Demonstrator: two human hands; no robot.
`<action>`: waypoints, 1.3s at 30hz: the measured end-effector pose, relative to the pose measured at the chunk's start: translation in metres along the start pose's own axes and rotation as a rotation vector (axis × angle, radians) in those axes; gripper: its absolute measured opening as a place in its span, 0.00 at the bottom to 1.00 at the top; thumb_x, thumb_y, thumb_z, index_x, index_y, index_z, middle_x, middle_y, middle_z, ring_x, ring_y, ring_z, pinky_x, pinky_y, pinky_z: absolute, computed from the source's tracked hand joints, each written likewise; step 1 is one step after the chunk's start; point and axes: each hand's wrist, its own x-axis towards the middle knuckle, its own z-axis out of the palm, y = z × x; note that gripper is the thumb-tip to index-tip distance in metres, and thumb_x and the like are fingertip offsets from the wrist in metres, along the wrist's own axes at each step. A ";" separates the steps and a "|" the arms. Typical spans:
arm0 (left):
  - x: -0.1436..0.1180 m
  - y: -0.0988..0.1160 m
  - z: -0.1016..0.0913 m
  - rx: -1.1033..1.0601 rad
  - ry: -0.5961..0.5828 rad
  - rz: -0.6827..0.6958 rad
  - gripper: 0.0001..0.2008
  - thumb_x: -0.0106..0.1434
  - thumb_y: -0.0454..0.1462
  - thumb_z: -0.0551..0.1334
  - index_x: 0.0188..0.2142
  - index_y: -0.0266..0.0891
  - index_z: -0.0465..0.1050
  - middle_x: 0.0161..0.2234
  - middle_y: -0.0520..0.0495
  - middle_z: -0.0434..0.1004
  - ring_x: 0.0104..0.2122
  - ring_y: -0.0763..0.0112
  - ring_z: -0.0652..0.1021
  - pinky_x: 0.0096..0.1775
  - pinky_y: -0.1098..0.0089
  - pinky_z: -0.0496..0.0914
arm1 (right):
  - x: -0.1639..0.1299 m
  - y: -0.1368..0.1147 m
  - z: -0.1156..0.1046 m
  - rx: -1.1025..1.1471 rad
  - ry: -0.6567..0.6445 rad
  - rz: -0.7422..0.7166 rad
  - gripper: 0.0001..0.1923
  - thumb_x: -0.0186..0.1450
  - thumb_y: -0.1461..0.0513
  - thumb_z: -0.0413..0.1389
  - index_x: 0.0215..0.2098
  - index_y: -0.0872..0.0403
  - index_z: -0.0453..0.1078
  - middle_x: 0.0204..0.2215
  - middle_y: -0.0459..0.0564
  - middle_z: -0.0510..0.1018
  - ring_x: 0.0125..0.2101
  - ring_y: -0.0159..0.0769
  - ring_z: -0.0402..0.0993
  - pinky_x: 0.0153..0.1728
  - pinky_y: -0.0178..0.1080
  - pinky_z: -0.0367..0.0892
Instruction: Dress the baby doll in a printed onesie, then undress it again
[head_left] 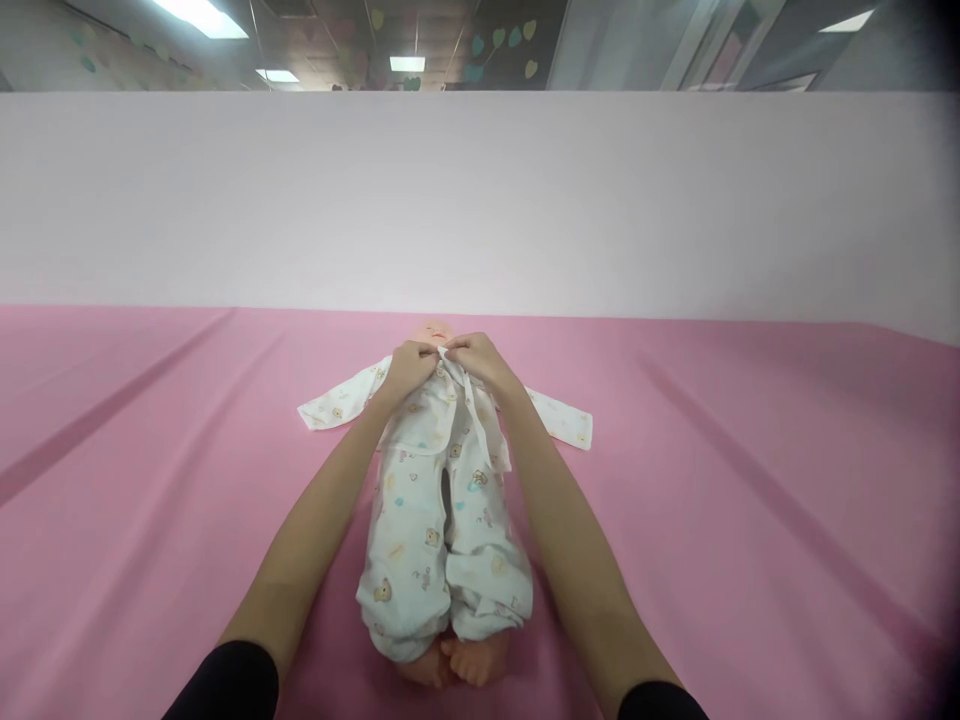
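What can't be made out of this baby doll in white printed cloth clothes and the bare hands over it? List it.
Head view:
White printed cloth shirt, upper front: partly covered by the bare left hand and bare right hand.
Shirt sleeves: whether the doll's arms fill them, cloth hides.
Doll's face: too small for detail.
Black fabric sleeves: cut off by the bottom edge.

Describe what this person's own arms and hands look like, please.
They're ordinary human ones, with no gloves or cables visible. The left hand and right hand are bare, as are the left forearm and right forearm. A plain black left sleeve and matching right sleeve show.
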 end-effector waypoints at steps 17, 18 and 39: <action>0.003 -0.010 0.000 -0.625 -0.036 -0.282 0.04 0.54 0.33 0.65 0.29 0.32 0.75 0.17 0.54 0.68 0.17 0.82 0.67 0.24 0.77 0.64 | -0.008 -0.008 -0.008 -0.102 -0.037 0.021 0.06 0.51 0.65 0.52 0.18 0.56 0.67 0.18 0.43 0.67 0.22 0.28 0.59 0.23 0.32 0.55; 0.003 -0.010 0.000 -0.624 -0.032 -0.280 0.04 0.54 0.33 0.65 0.29 0.32 0.76 0.17 0.54 0.68 0.17 0.82 0.67 0.24 0.77 0.64 | -0.008 -0.008 -0.008 -0.091 -0.039 0.021 0.05 0.51 0.65 0.52 0.18 0.56 0.67 0.18 0.43 0.67 0.22 0.28 0.60 0.23 0.31 0.55; 0.005 -0.015 0.011 -0.581 0.086 -0.319 0.08 0.51 0.33 0.66 0.33 0.32 0.76 0.19 0.51 0.72 0.18 0.80 0.71 0.24 0.77 0.67 | 0.000 0.001 0.007 -0.258 0.051 -0.057 0.05 0.50 0.64 0.58 0.25 0.57 0.74 0.18 0.46 0.72 0.22 0.31 0.67 0.24 0.33 0.58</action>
